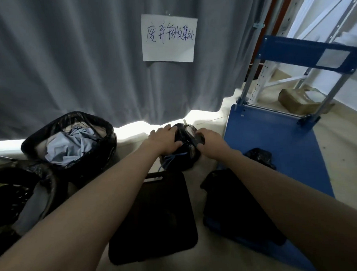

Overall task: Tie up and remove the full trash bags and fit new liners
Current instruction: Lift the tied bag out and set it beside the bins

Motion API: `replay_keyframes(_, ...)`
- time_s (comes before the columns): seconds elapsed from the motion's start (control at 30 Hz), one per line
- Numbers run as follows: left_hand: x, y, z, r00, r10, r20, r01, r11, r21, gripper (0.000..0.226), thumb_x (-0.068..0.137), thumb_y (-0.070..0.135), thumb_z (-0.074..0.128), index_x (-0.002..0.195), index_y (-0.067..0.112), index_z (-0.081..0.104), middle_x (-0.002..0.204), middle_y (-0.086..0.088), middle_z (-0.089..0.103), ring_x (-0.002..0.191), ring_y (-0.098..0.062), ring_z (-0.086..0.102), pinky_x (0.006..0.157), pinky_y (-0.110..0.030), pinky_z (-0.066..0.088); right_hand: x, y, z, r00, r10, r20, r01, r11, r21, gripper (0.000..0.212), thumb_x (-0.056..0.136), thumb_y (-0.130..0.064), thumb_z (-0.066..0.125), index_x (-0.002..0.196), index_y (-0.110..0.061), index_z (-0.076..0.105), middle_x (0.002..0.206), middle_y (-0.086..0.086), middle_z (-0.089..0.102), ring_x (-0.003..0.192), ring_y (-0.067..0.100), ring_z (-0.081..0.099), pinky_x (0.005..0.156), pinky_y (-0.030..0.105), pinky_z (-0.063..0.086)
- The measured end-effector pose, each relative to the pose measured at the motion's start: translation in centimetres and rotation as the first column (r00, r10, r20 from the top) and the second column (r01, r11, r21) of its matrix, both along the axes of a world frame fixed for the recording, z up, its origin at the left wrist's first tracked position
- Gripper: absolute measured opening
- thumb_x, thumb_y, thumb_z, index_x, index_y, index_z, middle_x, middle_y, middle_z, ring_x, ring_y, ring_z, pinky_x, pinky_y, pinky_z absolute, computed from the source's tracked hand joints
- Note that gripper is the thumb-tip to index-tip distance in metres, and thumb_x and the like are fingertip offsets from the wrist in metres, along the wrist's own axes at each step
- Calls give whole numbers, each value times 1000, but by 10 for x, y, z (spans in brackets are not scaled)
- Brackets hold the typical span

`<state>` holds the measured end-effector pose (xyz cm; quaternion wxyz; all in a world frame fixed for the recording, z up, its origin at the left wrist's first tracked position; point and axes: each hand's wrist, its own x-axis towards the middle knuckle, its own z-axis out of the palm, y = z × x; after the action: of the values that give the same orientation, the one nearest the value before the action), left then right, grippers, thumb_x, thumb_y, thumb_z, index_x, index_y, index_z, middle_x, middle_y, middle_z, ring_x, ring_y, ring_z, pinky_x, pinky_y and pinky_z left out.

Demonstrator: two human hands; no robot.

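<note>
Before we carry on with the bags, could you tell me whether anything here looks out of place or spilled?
Nothing looks spilled. One oddity: a crumpled black plastic bag lies loose on the blue platform trolley, apart from the small black bag under both hands.

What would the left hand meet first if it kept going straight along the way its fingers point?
Likely the grey curtain: the left hand lies over the tied black trash bag, fingers aimed past it; depth is unclear.
</note>
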<state>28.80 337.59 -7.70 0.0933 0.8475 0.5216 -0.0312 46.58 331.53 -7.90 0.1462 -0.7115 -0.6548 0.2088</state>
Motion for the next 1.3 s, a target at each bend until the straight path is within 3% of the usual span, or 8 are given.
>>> replay_keyframes(0.3, 52, -76, 51, 993, -115, -1, 115, 993, 10, 47, 89, 47, 56, 126, 19, 53, 133, -8, 53, 120, -29, 52, 96, -41, 44, 54, -85, 54, 995, -73, 66, 72, 997, 16, 38, 91, -18, 59, 129, -13, 53, 128, 15, 53, 117, 31, 51, 96, 43, 47)
replay_keyframes(0.53, 107, -112, 29, 973, -229, -35, 224, 968, -111, 49, 93, 45, 53, 136, 21, 49, 132, -6, 54, 118, -28, 52, 97, -42, 41, 115, -130, 26, 988, -152, 24, 153, 987, -43, 30, 91, -12, 58, 121, -6, 57, 121, 17, 59, 106, 31, 56, 86, 38, 49)
replay_keyframes(0.67, 132, -124, 9, 972, -235, 26, 236, 960, -150, 41, 93, 38, 56, 131, 23, 53, 130, -7, 56, 115, -29, 55, 92, -40, 45, 131, -136, -4, 981, -192, 12, 193, 978, -80, 33, 91, -15, 58, 124, -14, 58, 125, 16, 57, 119, 33, 49, 87, 39, 48)
replay_keyframes(0.83, 156, -135, -10, 966, -243, 86, 257, 943, -212, 39, 91, 30, 60, 129, 20, 57, 126, -8, 60, 112, -28, 57, 90, -41, 50, 127, -132, -17, 978, -207, 7, 200, 936, -288, 17, 94, -16, 56, 106, -4, 51, 94, 12, 51, 89, 26, 49, 66, 30, 37)
replay_keyframes(0.97, 167, -137, -11, 967, -178, 185, 222, 942, -253, 35, 88, 23, 65, 120, 11, 58, 118, -11, 61, 108, -29, 57, 86, -37, 48, 130, -129, -16, 962, -232, -145, 181, 937, -297, 55, 87, -8, 64, 136, -9, 40, 125, 14, 50, 110, 29, 52, 76, 31, 40)
replay_keyframes(1.07, 173, -137, -9, 958, -134, 252, 210, 929, -306, 23, 86, 19, 67, 104, 12, 53, 111, -13, 61, 97, -27, 55, 72, -33, 39, 131, -130, -19, 973, -191, -131, 156, 959, -236, 50, 80, -7, 71, 128, -10, 57, 125, 11, 60, 108, 27, 57, 75, 26, 44)
replay_keyframes(1.17, 173, -140, -7, 938, -95, 334, 203, 930, -306, 29, 79, 13, 74, 100, 15, 53, 101, -7, 60, 87, -20, 51, 70, -32, 38, 130, -135, -15, 950, -246, -194, 213, 961, -175, 24, 80, -1, 69, 104, -1, 73, 103, 15, 71, 79, 22, 59, 64, 16, 50)
replay_keyframes(1.3, 174, -143, 1, 867, 49, 496, 76, 970, -229, 34, 68, 4, 81, 97, 10, 64, 83, -2, 61, 75, -18, 56, 69, -28, 46, 129, -142, -4, 853, -418, -313, 438, 899, -7, 15, 81, 1, 59, 83, 9, 71, 77, 16, 69, 66, 26, 59, 76, 48, 58)
